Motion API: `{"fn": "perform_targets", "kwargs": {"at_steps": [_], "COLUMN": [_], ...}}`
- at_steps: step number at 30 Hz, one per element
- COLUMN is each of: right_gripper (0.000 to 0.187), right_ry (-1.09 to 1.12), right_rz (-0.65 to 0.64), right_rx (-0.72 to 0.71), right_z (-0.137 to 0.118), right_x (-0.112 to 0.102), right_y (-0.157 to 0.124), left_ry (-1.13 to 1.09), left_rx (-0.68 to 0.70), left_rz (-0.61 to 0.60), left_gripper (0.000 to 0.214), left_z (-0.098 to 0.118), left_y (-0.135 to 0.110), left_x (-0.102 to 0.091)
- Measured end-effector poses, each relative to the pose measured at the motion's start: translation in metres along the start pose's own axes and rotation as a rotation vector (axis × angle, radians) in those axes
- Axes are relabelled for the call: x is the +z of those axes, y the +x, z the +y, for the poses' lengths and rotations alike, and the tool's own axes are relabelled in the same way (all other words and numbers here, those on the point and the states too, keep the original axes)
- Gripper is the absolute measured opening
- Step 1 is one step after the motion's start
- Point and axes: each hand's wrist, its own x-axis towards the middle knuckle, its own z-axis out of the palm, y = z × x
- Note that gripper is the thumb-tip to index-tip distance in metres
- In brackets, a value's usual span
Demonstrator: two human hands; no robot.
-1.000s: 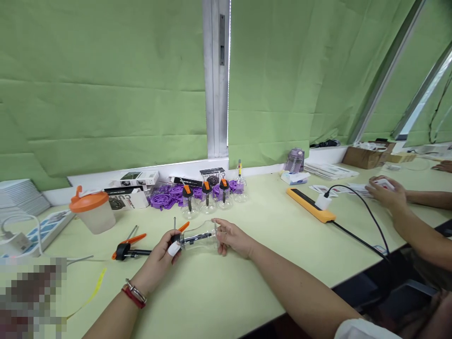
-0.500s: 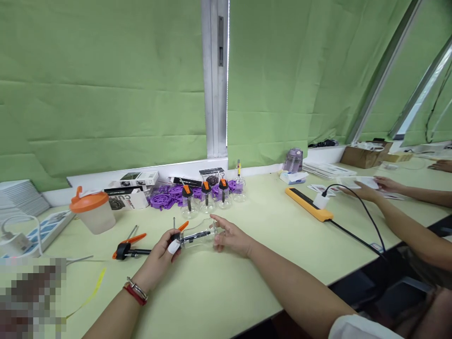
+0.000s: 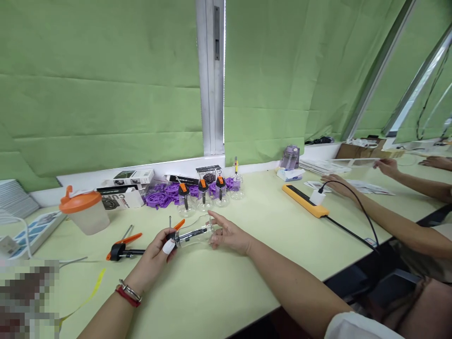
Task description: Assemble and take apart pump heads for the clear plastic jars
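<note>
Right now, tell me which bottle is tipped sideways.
The bottle in the left hand: it slants nearly flat, while the other bottles stand upright on the table by the purple parts.

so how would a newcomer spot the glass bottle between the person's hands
On the long pale table, find where the person's left hand and right hand face each other. Between them is a clear glass bottle with a dark tube inside. Unlike the upright glass bottles lined up at the back, this one is held nearly on its side.
</note>
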Motion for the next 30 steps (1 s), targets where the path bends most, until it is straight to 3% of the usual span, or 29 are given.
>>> {"fn": "perform_targets", "kwargs": {"at_steps": [11, 17, 22, 30], "right_gripper": [0.073, 0.072, 0.082, 0.076], "right_ry": [-0.006, -0.074, -0.070, 0.004], "right_rz": [0.076, 0.132, 0.046, 0.080], "right_rx": [0.126, 0.052, 0.015, 0.107], "right_z": [0.0061, 0.0049, 0.0002, 0.0027], "right_x": [0.0015, 0.0027, -0.0012, 0.0003], "right_y": [0.0061, 0.0041, 0.0001, 0.0041], "left_ry": [0.075, 0.041, 0.042, 0.071], "left_rx": [0.026, -0.006, 0.006, 0.007], "left_rz": [-0.011, 0.008, 0.006, -0.006], "left_gripper": [0.039, 0.041, 0.040, 0.039], "left_z": [0.0030, -0.0013, -0.0021, 0.0027], "left_y": [-0.0021, 0.0002, 0.0008, -0.0024], "left_x": [0.0028, 0.0012, 0.0006, 0.0023]}}
